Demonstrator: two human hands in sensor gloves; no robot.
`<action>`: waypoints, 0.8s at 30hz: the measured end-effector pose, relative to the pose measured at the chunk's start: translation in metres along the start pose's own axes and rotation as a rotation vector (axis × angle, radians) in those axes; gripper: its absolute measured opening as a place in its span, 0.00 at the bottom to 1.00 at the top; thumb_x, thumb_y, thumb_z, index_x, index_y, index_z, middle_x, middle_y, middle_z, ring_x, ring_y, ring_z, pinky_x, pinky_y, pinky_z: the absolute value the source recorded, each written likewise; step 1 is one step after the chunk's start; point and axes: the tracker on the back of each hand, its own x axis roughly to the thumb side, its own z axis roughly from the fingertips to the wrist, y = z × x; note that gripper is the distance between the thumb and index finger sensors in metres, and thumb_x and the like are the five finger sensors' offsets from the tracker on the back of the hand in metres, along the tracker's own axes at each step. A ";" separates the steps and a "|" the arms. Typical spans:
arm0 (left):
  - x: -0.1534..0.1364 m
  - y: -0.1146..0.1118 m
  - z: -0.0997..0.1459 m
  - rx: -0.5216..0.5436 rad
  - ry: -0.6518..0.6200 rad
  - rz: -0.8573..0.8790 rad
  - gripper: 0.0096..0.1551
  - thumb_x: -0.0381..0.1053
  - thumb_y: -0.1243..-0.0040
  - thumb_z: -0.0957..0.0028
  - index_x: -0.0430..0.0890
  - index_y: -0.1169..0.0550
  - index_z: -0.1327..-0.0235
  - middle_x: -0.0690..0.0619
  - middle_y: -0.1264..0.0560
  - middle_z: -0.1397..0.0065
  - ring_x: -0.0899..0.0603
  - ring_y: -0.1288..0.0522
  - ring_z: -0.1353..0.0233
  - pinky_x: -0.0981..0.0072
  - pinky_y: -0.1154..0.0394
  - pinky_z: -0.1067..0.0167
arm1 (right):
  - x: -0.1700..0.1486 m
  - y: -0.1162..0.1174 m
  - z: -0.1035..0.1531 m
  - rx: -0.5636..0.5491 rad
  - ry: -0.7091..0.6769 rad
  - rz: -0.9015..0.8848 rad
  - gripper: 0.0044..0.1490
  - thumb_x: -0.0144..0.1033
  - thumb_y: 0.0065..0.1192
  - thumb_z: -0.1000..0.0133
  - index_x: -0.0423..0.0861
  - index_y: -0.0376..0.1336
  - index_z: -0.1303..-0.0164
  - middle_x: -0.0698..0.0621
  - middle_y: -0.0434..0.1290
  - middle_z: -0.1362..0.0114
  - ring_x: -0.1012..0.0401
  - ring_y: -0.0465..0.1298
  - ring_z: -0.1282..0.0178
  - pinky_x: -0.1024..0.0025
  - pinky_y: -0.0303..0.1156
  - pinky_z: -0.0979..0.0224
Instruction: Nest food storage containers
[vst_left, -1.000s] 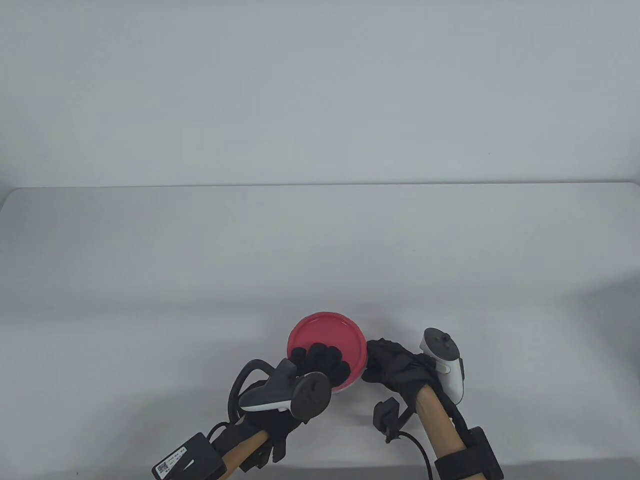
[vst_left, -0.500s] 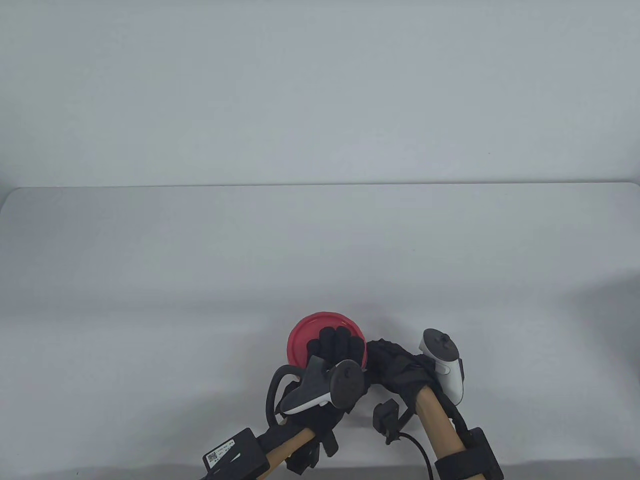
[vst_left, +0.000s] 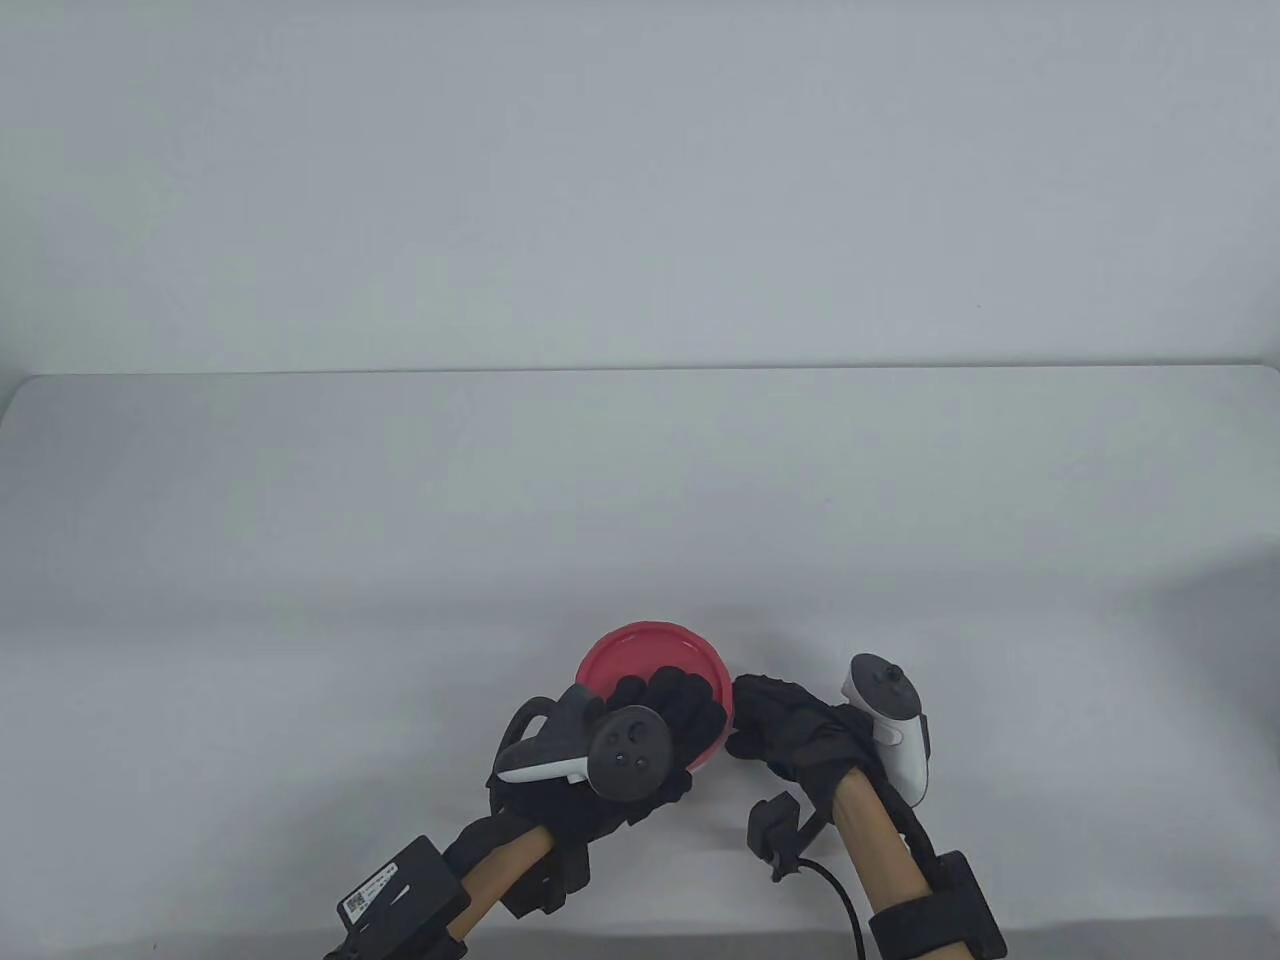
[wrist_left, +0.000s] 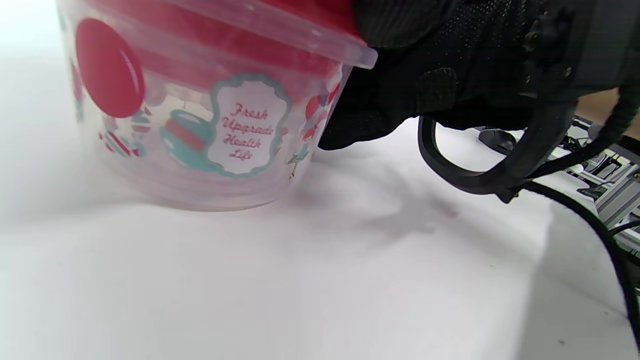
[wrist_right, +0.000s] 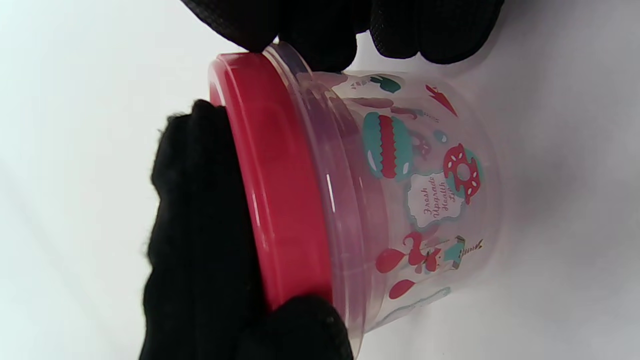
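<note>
A clear tub (vst_left: 700, 765) with a red lid (vst_left: 650, 660) is stood on the white table (vst_left: 640, 500), near its front edge and between the two hands. The left hand (vst_left: 640, 740) is laid flat over the near half of the lid, its fingers (vst_left: 672, 697) spread across the top and, as seen in the right wrist view, curled over the lid's edge (wrist_right: 280, 190); this is judged to be a press meant to seat the lid or hold the tub down. The right hand (vst_left: 790, 730) is set against the tub's right side, with fingertips (wrist_right: 400, 30) touching the rim and wall, so the tub is braced sideways while the top is pushed on; whether it is squeezed firmly cannot be told. In the left wrist view the tub's base is seen resting flat on the table, with the right hand's glove (wrist_left: 400, 100) tucked under the lid's lip. Faint stacked bands are visible through the wall (wrist_left: 200, 150), which may be smaller tubs already nested inside, though this cannot be confirmed. On a scalloped white label (wrist_left: 247, 132) the words "Fresh Upgrade Health Life" are printed in red script, and the same label (wrist_right: 432, 197) is seen sideways in the right wrist view. Red drops and teal-and-red striped shapes are printed around it. No brand name is legible.
</note>
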 end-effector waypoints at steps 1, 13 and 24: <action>0.000 0.000 0.000 0.001 0.000 -0.002 0.37 0.56 0.58 0.31 0.61 0.56 0.12 0.59 0.63 0.08 0.46 0.67 0.10 0.55 0.68 0.16 | 0.000 0.000 0.000 -0.001 0.002 0.000 0.23 0.31 0.46 0.32 0.27 0.59 0.39 0.33 0.42 0.19 0.37 0.52 0.23 0.42 0.58 0.29; -0.008 0.029 0.015 0.263 0.111 0.070 0.41 0.65 0.60 0.33 0.60 0.54 0.09 0.51 0.61 0.06 0.37 0.65 0.09 0.39 0.68 0.20 | 0.031 -0.011 0.017 -0.322 -0.174 0.326 0.31 0.37 0.47 0.31 0.32 0.54 0.24 0.29 0.43 0.17 0.34 0.53 0.23 0.39 0.58 0.30; -0.065 0.099 0.085 0.493 0.506 0.092 0.44 0.65 0.52 0.35 0.65 0.54 0.10 0.58 0.66 0.06 0.42 0.70 0.08 0.37 0.74 0.22 | 0.114 -0.021 0.052 -0.614 -0.499 0.902 0.35 0.41 0.51 0.32 0.42 0.52 0.15 0.39 0.48 0.12 0.37 0.50 0.18 0.32 0.52 0.30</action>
